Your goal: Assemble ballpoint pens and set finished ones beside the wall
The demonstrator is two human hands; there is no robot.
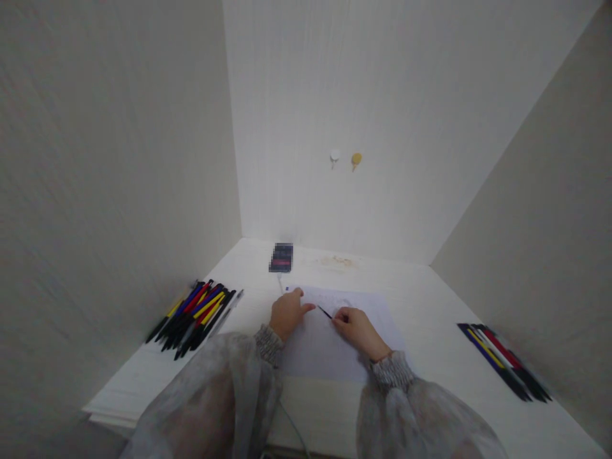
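Observation:
A sheet of white paper [315, 357] lies on the white table under both hands. My right hand [356, 328] is closed, its thumb and fingers pinching a thin dark pen refill [325, 312] above the paper. The refill's free end points up and left, toward my left hand. My left hand [287, 313] rests at the paper's left side with thumb and forefinger apart. Its thumb tip is close to the refill's end; whether they touch I cannot tell. The other left fingers are partly hidden.
Many-coloured pens [194, 315] lie in a heap at the left. Several more pens [504, 363] lie side by side at the right. A dark, blurred phone-like object [282, 257] with a cable sits at the back. Two small hooks [356, 159] are on the back wall; walls enclose three sides.

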